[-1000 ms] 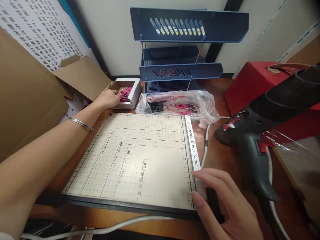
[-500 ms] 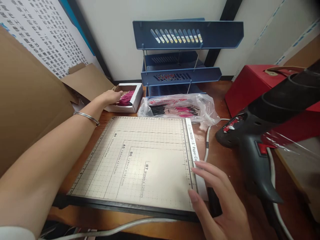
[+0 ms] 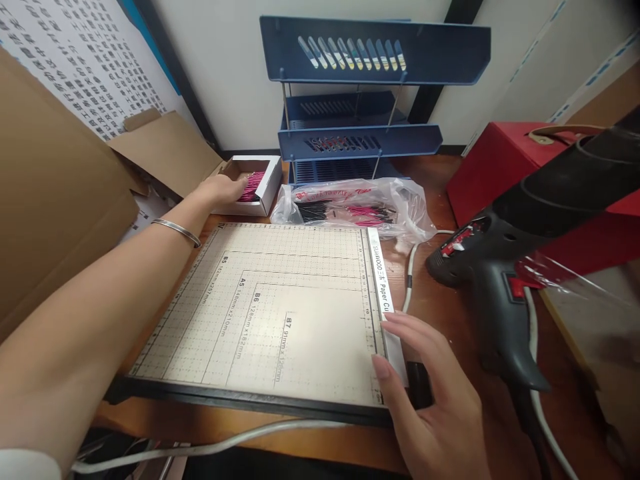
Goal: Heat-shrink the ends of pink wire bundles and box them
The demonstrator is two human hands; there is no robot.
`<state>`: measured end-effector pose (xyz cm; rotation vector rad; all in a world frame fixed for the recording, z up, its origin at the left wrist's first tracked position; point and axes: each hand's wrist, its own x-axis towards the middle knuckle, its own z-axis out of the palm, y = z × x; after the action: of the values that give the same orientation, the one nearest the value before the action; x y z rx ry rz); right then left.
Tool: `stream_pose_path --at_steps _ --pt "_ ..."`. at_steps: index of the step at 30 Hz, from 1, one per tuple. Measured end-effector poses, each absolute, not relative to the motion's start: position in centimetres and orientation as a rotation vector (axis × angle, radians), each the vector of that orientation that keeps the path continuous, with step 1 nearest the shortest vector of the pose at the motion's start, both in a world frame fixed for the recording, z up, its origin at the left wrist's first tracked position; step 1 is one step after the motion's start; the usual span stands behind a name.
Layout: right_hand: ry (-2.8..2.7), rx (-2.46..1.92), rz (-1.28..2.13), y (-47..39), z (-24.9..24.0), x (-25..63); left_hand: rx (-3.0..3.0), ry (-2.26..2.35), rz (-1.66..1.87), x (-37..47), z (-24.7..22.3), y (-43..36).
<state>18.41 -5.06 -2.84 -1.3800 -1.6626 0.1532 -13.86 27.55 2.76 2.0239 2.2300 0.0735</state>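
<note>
My left hand (image 3: pixel 223 191) reaches into the small white box (image 3: pixel 270 187) behind the paper cutter, beside a bundle of pink wires (image 3: pixel 253 187). Its thumb lies near the wires, while the other fingers are hidden, so I cannot tell if it grips any. Over the right edge of the cream, grid-marked paper cutter (image 3: pixel 320 333) hovers my right hand (image 3: pixel 433 393). Its thumb and fingers are apart with nothing between them, close to the white printed strip (image 3: pixel 383 283); whether they touch it is unclear. The cutter's black handle (image 3: pixel 419 385) shows partly behind that hand.
A clear plastic bag (image 3: pixel 350 203) of black and pink wires lies behind the cutter, before a blue tiered rack (image 3: pixel 370 53). A black heat gun (image 3: pixel 493 280) stands at right, near a red box (image 3: pixel 500 160). Cardboard (image 3: pixel 55 207) borders the left; a white cable (image 3: pixel 240 437) crosses the front.
The whole view has shifted slightly. My left hand stays at the white box and appears slightly turned; my right hand remains by the cutter's edge with its fingers still apart.
</note>
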Motion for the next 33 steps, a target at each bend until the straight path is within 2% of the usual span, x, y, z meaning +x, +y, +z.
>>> stream_pose_path --at_steps 5,9,13,20,26,33 --pt "-1.656 -1.367 0.135 -5.1 -2.9 18.3 1.927 2.406 0.294 -12.2 4.4 24.7" --pt "-1.640 -1.362 0.121 -5.1 -2.8 18.2 2.197 2.257 0.555 -6.9 6.0 22.3" --pt "-1.618 -1.363 0.112 -5.2 -2.8 18.2 2.675 1.590 0.317 0.1 5.4 22.1" --pt "-1.677 -1.369 0.044 -5.2 -3.2 18.4 2.731 1.409 0.056 5.5 1.1 25.3" --pt "-1.729 -1.381 0.083 -5.3 -3.7 19.0 2.811 1.242 0.059 8.7 0.8 25.0" --pt "-1.708 -1.404 0.109 -5.4 -3.8 18.9 2.765 1.289 0.013 11.4 -0.4 26.4"
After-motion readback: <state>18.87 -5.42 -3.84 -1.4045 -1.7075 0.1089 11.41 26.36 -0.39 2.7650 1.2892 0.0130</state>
